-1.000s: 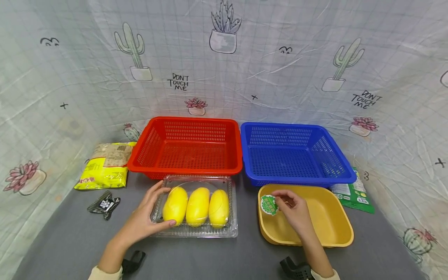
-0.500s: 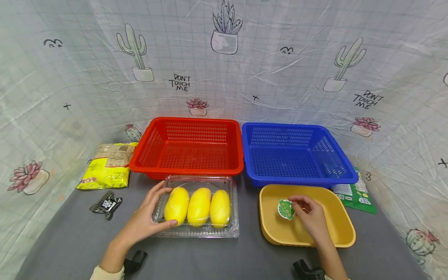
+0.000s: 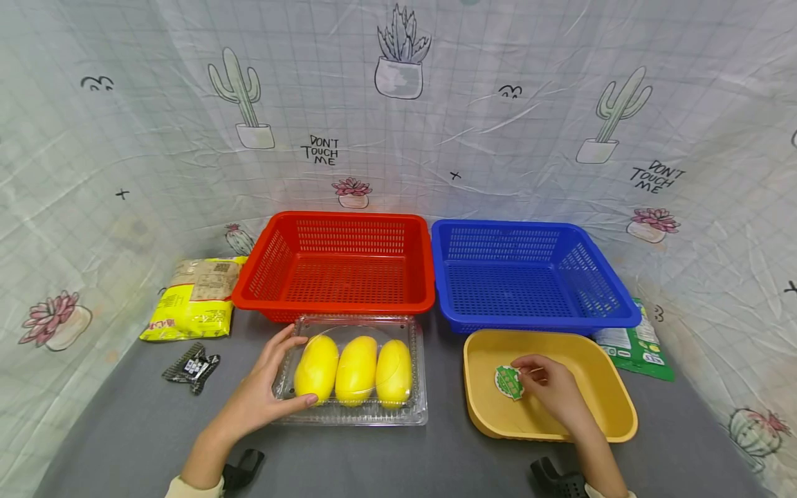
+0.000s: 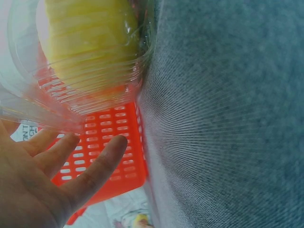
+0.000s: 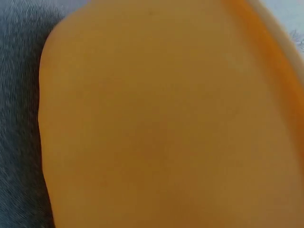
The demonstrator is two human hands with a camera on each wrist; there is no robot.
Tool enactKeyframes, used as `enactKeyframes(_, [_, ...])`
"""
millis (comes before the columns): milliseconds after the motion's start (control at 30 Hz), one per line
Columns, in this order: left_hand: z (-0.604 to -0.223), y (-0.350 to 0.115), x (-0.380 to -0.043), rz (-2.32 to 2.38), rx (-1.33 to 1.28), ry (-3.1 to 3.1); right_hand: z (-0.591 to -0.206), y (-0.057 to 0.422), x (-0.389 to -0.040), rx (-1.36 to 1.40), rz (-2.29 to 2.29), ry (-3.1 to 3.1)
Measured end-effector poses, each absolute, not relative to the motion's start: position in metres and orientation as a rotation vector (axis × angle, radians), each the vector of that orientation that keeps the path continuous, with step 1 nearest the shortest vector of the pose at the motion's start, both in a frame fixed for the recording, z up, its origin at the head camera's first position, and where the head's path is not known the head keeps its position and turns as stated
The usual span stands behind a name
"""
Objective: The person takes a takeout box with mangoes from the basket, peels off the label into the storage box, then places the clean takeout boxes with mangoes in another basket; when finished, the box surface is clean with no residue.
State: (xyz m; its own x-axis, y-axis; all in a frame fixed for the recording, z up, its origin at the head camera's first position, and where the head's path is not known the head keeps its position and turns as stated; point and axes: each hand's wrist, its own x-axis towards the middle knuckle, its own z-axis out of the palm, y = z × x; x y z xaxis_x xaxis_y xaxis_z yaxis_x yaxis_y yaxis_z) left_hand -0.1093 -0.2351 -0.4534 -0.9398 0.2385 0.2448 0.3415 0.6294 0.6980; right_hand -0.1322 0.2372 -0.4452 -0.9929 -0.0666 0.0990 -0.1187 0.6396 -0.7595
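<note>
A clear plastic box [image 3: 414,413] with yellow mangoes [image 3: 355,370] inside lies lidded in front of the red basket. My left hand [image 3: 258,387] rests along the box's left end, fingers spread and mostly straight, the thumb at its front and the fingertips at its rear left. In the left wrist view the same hand [image 4: 61,180] appears beside the plastic. Over the yellow tub [image 3: 598,346], my right hand [image 3: 554,391] pinches a round green-and-white label [image 3: 508,382] between thumb and fingertips. The right wrist view shows the tub's outer wall [image 5: 156,114], which hides that hand.
A red basket [image 3: 333,304] and a blue basket [image 3: 535,321] stand side by side at the back. At left lie a yellow bag [image 3: 193,304] and a small black packet [image 3: 191,366]. A green packet [image 3: 644,346] is partly behind the blue basket.
My right hand has moved right with the label, from the tub's left rim to farther over its inside, then slightly lower. My left hand stays at the box.
</note>
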Motion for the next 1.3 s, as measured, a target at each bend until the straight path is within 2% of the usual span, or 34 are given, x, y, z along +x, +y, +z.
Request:
enactKeyframes(733, [-0.454, -0.236, -0.111, -1.226, -0.492, -2.719, -0.441, 0.246, -0.138, 0.23, 1.148, -2.878])
enactKeyframes(1300, [-0.456, -0.234, -0.11, -1.172, -0.464, -2.728, -0.403, 0.255, -0.13, 0.312, 1.15, -2.756])
